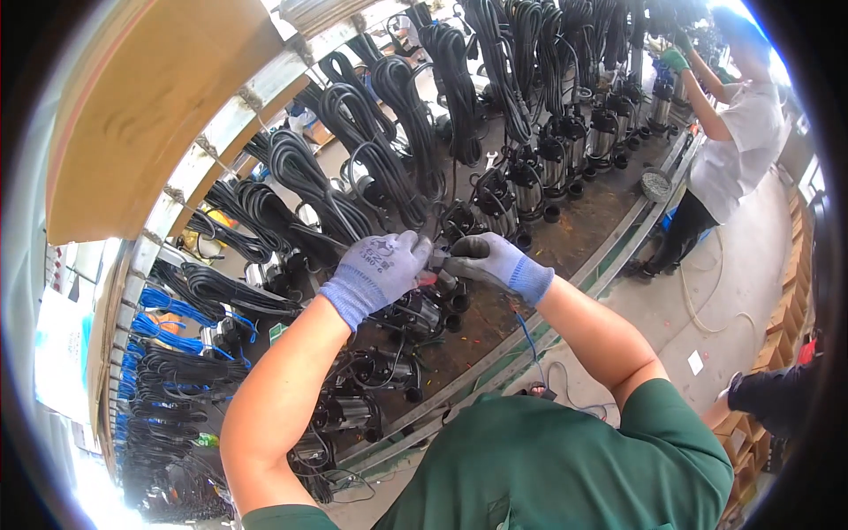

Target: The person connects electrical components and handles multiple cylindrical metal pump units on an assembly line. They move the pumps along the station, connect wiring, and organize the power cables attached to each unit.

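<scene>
Head view: two gloved hands, left hand (386, 265) and right hand (488, 258), closed together around one small red-handled tool (430, 278) above one black submersible pump (415, 311) on the workbench (574, 231). Beyond, one co-worker (738, 146); pumps and black cable coils (389, 168) too many to count.

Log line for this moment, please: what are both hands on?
left hand: gloved, on black pump | right hand: gloved, at pump top | cable coils: hung behind | co-worker: far end
</scene>
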Action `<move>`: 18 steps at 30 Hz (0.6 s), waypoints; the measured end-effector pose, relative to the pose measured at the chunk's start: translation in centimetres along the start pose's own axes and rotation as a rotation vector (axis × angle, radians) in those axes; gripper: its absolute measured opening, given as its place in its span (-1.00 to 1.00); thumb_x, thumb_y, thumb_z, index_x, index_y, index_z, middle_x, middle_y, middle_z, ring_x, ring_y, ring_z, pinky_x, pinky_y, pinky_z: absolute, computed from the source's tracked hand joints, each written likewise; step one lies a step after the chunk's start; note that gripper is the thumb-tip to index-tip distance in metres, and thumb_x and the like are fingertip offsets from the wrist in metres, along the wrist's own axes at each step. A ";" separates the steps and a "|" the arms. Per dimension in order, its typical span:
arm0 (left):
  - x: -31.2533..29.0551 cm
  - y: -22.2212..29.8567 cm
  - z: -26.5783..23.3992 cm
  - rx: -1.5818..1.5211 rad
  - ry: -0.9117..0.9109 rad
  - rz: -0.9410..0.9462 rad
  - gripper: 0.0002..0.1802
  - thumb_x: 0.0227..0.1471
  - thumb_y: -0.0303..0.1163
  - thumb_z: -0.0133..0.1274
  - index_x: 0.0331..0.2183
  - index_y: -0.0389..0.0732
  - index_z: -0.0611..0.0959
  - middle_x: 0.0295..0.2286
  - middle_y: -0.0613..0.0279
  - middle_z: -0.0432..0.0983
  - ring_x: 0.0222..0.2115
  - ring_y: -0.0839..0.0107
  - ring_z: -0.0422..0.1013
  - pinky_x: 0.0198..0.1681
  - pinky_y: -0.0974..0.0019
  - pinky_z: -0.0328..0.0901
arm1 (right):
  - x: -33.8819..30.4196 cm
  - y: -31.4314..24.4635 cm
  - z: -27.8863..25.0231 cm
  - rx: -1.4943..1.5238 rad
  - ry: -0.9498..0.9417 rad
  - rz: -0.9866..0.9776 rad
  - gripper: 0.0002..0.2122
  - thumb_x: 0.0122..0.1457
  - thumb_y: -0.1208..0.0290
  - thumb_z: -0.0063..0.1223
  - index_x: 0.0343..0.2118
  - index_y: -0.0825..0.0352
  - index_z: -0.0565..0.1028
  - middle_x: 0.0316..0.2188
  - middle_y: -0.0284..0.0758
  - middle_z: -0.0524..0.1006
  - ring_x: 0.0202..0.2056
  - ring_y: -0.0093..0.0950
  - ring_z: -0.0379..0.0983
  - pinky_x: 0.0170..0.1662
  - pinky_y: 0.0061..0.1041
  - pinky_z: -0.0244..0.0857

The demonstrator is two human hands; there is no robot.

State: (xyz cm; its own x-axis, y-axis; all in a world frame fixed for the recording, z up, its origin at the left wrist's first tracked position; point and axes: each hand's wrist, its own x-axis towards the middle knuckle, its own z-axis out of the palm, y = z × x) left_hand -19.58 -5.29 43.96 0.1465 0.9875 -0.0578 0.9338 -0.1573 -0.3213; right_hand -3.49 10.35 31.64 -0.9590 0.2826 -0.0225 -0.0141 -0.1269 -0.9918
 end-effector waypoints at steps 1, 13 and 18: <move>0.0 -0.1 0.1 0.017 -0.036 -0.050 -0.30 0.08 0.07 0.18 0.12 -0.17 0.53 -0.26 0.06 0.56 -0.25 0.10 0.57 -0.21 0.08 0.49 | 0.5 0.3 -0.5 -0.008 -0.014 -0.025 -0.75 0.28 0.40 0.21 -0.07 0.45 0.57 -0.27 -0.43 0.63 -0.25 -0.68 0.50 -0.13 -0.60 0.42; 2.2 -1.9 1.8 -0.976 0.794 -0.863 -0.59 0.09 -0.37 0.34 -0.09 -0.26 0.52 -0.28 0.22 0.55 -0.42 0.48 0.52 -0.39 0.38 0.43 | -1.4 0.8 -4.1 0.376 0.238 0.008 -0.73 0.33 0.31 0.14 -0.03 0.39 0.60 -0.35 -0.44 0.66 -0.47 -0.77 0.43 -0.40 -0.76 0.25; 3.9 -3.2 5.3 -1.718 0.518 -0.843 -0.70 0.24 -0.39 0.17 0.00 -0.19 0.58 -0.28 0.31 0.60 -0.38 0.47 0.54 -0.32 0.35 0.49 | -1.2 1.4 -3.8 0.336 0.183 -0.057 -0.74 0.34 0.29 0.14 -0.06 0.37 0.60 -0.36 -0.46 0.64 -0.47 -0.76 0.39 -0.39 -0.74 0.24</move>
State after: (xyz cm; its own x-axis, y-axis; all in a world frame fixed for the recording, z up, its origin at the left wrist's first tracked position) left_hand -23.67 -0.96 39.75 -0.6548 0.7523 -0.0724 0.0357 0.1266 0.9913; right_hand -1.27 13.46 29.76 -0.8881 0.4593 -0.0205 -0.1872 -0.4019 -0.8963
